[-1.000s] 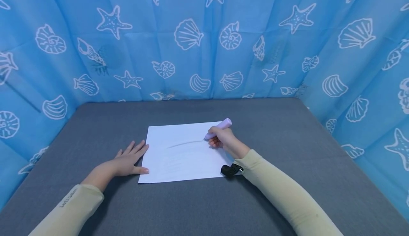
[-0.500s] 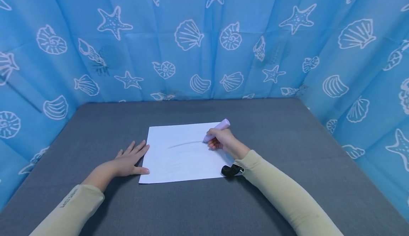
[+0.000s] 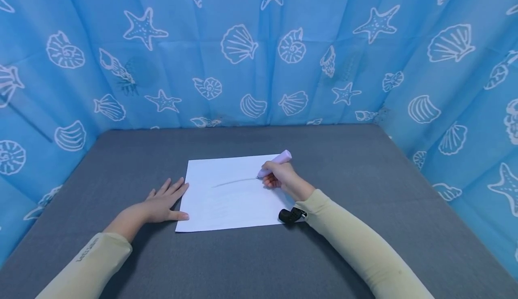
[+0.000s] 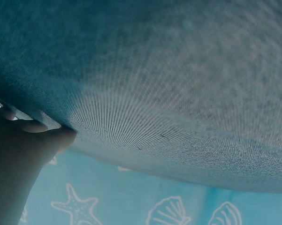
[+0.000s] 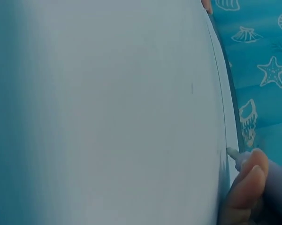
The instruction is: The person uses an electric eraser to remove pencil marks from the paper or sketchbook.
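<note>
A white sheet of paper (image 3: 226,209) lies on the table, with one thin, slightly curved grey line (image 3: 234,182) across its upper half. The right hand (image 3: 283,177) rests over the paper's right part and grips a thick lilac pen (image 3: 282,157), tilted up to the right. Its tip sits at the right end of the line. In the right wrist view, thumb and fingers wrap the pen (image 5: 277,187) close to its tip. The left hand (image 3: 159,204) lies flat with fingers spread, its fingertips and thumb on the paper's left edge; the left wrist view shows it (image 4: 28,140) dark and partly cut off.
A dark grey cloth covers the table (image 3: 226,263). Behind and beside it hangs a blue curtain (image 3: 259,83) printed with shells and starfish. A small black device (image 3: 289,216) at the right cuff overlaps the paper's lower right corner.
The right hand and pen have shifted very slightly to the left; the line looks much the same. The left hand and paper hold their place.
</note>
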The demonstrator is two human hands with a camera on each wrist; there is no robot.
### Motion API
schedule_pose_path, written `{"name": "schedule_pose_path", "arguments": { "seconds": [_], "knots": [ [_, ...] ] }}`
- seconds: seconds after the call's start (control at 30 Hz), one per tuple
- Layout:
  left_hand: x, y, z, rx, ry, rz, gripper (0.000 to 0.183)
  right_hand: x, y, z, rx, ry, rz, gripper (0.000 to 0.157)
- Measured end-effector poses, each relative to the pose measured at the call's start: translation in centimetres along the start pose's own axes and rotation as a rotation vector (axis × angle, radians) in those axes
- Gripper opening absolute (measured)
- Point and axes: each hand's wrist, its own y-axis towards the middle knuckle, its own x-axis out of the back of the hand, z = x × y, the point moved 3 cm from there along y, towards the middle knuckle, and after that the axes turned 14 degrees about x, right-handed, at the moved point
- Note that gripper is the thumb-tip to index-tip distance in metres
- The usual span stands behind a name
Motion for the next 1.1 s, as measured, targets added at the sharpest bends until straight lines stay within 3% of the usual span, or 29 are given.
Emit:
{"name": "schedule_pose_path", "arguments": {
  "seconds": [0.53,1.1],
  "knots": [
    [-0.16,0.03,-0.07,-0.005,-0.002,-0.026,0.106,0.23,0.17,-0.02,-0.004,0.004,-0.027,0.022],
    [-0.46,0.51,0.53,0.009,0.022,-0.014,0.111,-0.26,-0.02,0.13,0.018,-0.003,0.014,0.020]
  ]
}}
